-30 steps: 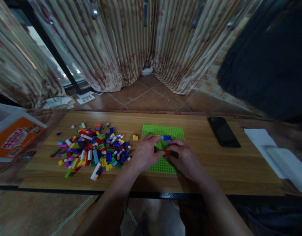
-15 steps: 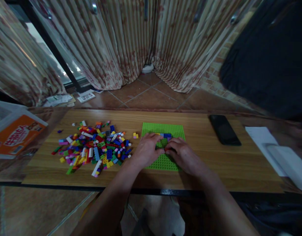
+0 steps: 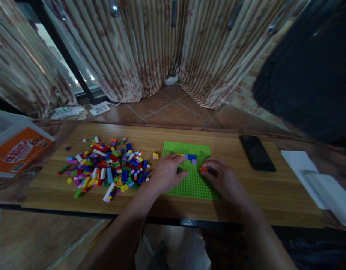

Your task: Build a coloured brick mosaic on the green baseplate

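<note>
Your R hand pinches a small orange-red plastic brick, your L hand has thumb & index parted, w/ studded green rect. plastic baseplate under its fingers.

Plastic baseplate — rough with studs, plastic bricks, smooth wood-grain tabletop, cloth curtains

Striped curtains hanging at twelve o'clock, dark fabric draping at two, black smartphone lying at three, white sheet lying toward four, black-printed white card resting at ten
</note>
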The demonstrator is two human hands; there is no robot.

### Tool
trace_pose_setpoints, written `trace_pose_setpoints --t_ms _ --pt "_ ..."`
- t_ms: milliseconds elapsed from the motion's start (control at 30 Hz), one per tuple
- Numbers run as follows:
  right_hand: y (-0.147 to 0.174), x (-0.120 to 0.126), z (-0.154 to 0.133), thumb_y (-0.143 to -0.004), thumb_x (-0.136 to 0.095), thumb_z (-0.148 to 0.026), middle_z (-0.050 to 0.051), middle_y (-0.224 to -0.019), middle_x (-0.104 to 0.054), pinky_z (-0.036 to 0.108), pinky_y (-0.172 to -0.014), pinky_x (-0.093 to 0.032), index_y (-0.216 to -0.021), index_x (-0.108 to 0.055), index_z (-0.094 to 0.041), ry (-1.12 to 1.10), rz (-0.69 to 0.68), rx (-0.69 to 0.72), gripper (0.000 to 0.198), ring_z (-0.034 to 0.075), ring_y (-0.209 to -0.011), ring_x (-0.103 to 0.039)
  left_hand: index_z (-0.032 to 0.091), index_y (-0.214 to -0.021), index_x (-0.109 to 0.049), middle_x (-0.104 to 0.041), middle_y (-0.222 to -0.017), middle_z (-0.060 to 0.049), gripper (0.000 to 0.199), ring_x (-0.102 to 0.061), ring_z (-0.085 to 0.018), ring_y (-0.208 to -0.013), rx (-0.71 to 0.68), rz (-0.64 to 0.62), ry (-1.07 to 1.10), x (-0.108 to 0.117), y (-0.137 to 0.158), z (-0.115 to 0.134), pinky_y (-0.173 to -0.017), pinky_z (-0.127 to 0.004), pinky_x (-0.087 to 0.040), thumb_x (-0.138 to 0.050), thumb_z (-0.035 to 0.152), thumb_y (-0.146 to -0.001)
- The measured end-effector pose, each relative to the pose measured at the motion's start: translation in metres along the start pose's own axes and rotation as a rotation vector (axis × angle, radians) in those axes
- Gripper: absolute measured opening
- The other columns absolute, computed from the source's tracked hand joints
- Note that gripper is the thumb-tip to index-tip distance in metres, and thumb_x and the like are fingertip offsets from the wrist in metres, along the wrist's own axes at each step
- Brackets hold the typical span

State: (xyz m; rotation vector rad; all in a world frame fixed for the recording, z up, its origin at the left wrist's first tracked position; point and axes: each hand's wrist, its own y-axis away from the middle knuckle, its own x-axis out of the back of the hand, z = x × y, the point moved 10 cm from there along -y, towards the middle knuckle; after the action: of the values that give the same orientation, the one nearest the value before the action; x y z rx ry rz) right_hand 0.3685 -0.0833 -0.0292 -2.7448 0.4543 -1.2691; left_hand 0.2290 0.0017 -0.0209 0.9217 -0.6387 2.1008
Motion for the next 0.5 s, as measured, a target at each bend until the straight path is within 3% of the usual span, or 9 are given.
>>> trace_pose_setpoints --t_ms 367,500 --pt "-0.002 -0.006 -0.006 -0.088 -0.056 -0.032 0.005 -0.092 -0.068 0.036 -0.079 -0.05 -0.087 -0.068 -0.023 0.049 -0.023 -0.008 0.015 0.02 -0.086 -0.064 0.019 -0.104 -0.067 -0.07 -0.096 -0.004 0.022 -0.065 -0.019 -0.091 0.094 0.174 0.137 0.027 0.003 -0.02 -0.086 -0.034 -0.051 -0.062 0.021 -0.083" --pt "-0.001 -0.004 0.005 -0.085 -0.058 -0.038 0.006 -0.095 -0.071 0.037 -0.078 -0.052 -0.09 -0.069 -0.023 0.038 -0.004 -0.068 0.019 0.022 -0.085 -0.067 0.019 -0.102 -0.068 -0.071 -0.096 -0.004 0.019 -0.065 -0.019 -0.092 0.107 0.222 0.157 0.037 0.009 -0.021 -0.088 -0.033 -0.051 -0.06 0.021 -0.085"
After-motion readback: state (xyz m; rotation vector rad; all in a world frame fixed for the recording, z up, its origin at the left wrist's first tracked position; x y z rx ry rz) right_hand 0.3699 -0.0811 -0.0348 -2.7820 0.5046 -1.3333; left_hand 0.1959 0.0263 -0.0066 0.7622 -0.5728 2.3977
